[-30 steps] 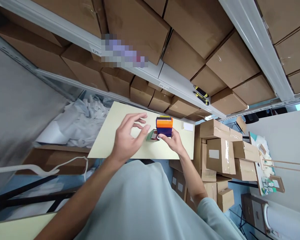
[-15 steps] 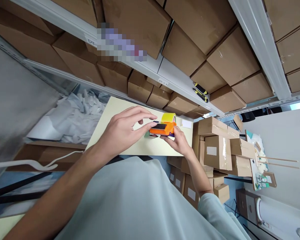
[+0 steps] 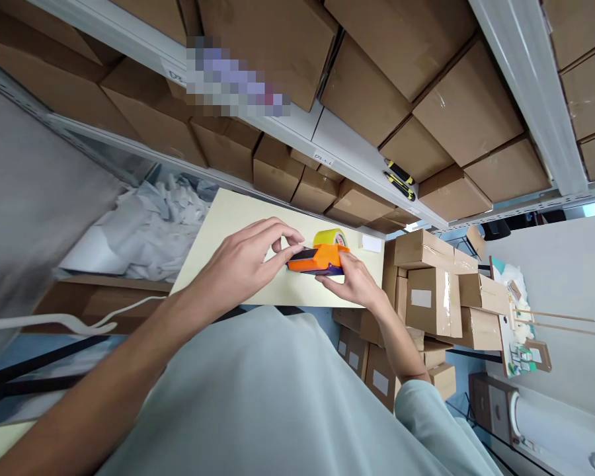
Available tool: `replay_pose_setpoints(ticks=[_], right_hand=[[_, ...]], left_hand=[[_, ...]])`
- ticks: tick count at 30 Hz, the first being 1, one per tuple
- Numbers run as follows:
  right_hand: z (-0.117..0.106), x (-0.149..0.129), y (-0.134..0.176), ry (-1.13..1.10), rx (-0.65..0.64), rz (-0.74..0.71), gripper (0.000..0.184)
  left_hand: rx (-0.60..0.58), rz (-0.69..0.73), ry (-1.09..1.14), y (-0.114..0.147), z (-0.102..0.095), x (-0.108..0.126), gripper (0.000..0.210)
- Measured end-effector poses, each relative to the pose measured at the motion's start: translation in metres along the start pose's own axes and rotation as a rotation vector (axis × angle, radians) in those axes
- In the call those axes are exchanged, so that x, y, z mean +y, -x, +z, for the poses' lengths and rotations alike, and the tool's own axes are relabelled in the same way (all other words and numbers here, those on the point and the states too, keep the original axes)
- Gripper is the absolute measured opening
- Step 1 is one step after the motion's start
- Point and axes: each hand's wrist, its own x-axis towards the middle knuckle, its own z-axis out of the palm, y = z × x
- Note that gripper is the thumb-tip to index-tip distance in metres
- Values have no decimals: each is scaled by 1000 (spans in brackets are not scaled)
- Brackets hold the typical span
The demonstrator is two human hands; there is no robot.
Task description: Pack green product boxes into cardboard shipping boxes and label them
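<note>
My right hand [image 3: 356, 281] grips the right end of an orange object [image 3: 330, 255] with a dark flat panel on top and a purple underside. Its exact kind I cannot make out. At the object's left end is my left hand [image 3: 248, 254], thumb and forefinger drawn close together at its edge; the other fingers curl behind. The object is held tilted above a pale yellow table [image 3: 262, 291]. Just behind it, a yellow roll of tape [image 3: 328, 237] stands on the tabletop, partly covered by the object.
A small white box-like item [image 3: 371, 243] lies at the table's right corner. Shelves of cardboard boxes [image 3: 361, 198] rise behind, with two yellow-black utility knives [image 3: 400, 180] on one ledge. Stacked cartons [image 3: 429, 297] stand right; crumpled white packing material [image 3: 143, 231] lies left.
The orange object has turned and shifted slightly left, showing more of its purple underside. My left fingertips have moved a little left with its end. My right hand keeps its grip.
</note>
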Motion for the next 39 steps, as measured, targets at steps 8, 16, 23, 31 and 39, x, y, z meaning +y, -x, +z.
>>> replay_pose_setpoints(ticks=[8, 16, 23, 31, 39], right_hand=[[18, -6, -7, -66, -68, 158, 43], [11, -12, -10, -133, -224, 261, 46], [-43, -18, 1, -94, -461, 488, 50], [-64, -2, 13, -14, -518, 627, 51], [-74, -7, 19, -169, -588, 598, 55]], left_hand=[[-34, -328, 96, 16, 18, -39, 41], [-69, -479, 142, 28, 23, -43, 46], [-47, -601, 123, 24, 3, -36, 55], [20, -649, 127, 32, -8, -44, 58], [42, -664, 203, 29, -8, -47, 55]])
